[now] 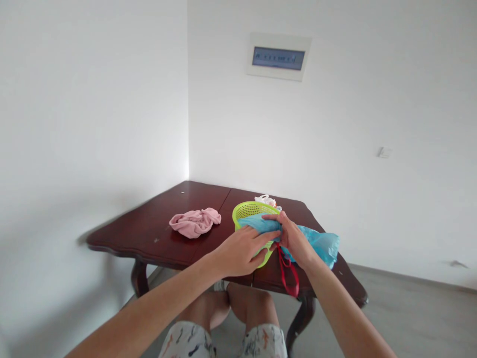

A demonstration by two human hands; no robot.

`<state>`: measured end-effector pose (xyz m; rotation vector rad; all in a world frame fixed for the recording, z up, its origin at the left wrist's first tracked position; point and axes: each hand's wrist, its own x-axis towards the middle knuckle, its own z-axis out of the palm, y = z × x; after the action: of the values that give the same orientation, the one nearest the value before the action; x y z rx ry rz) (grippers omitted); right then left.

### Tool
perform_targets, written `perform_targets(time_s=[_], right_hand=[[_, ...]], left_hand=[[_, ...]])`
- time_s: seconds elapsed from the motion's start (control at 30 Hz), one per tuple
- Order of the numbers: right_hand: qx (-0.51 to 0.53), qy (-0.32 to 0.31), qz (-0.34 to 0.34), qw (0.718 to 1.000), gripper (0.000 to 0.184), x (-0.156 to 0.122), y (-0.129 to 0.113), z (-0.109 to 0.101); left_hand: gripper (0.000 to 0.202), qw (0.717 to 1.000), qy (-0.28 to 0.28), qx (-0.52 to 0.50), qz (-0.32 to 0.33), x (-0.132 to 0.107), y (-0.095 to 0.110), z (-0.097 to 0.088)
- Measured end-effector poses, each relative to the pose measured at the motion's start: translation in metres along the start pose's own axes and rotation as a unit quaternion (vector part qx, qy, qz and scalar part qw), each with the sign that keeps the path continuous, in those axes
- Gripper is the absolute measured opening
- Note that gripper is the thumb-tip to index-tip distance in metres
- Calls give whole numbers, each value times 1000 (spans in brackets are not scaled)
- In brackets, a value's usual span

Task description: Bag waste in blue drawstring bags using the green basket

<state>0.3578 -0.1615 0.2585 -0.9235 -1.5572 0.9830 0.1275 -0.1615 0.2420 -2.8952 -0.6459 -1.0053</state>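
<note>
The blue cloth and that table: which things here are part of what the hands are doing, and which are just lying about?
In use:
- left hand and right hand, both gripping the blue cloth
- red strap hanging from it
- green plastic basket right beside the hands

Just lying about:
- crumpled pink cloth
- white plastic bag
- dark wooden table
- wall panel
</note>
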Motion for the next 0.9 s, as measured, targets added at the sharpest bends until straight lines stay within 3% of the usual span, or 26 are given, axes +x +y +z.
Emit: perform_targets(time_s=[0.1, 0.17, 0.23, 0.33, 0.4, 0.5, 0.6, 0.73, 0.8, 0.9], right_hand=[[-107, 54, -79, 990, 58, 5, 3, 1], [-237, 84, -151, 956, 54, 9, 6, -3], [-370, 85, -211, 901, 57, 12, 9, -11], [-523, 48, -303, 795, 58, 16, 11, -20], [-575, 17, -368, 731, 58, 18, 8, -20], [-598, -21, -454, 660, 57, 18, 1, -7], [-576, -35, -522, 628, 45, 19, -4, 7], [-533, -63, -576, 617, 26, 16, -7, 15], [-515, -77, -593, 614, 30, 9, -11, 20], [-503, -90, -591, 624, 37, -6, -22, 33]], left_hand=[[51, 1000, 24, 5, 15, -19, -2, 5], [47, 999, 49, -10, -1, -36, -12, 10], [39, 996, 78, -35, -29, -55, -25, 14], [31, 980, 157, -87, -87, -73, -44, 16], [46, 963, 219, -116, -111, -72, -50, 9], [97, 957, 261, -76, -104, -55, -50, -13], [116, 972, 216, 42, -78, -29, -48, -45], [102, 996, 42, 77, -9, -2, -48, -78], [93, 997, -5, 72, 6, 5, -48, -80], [81, 996, -33, 76, 15, 11, -47, -65]])
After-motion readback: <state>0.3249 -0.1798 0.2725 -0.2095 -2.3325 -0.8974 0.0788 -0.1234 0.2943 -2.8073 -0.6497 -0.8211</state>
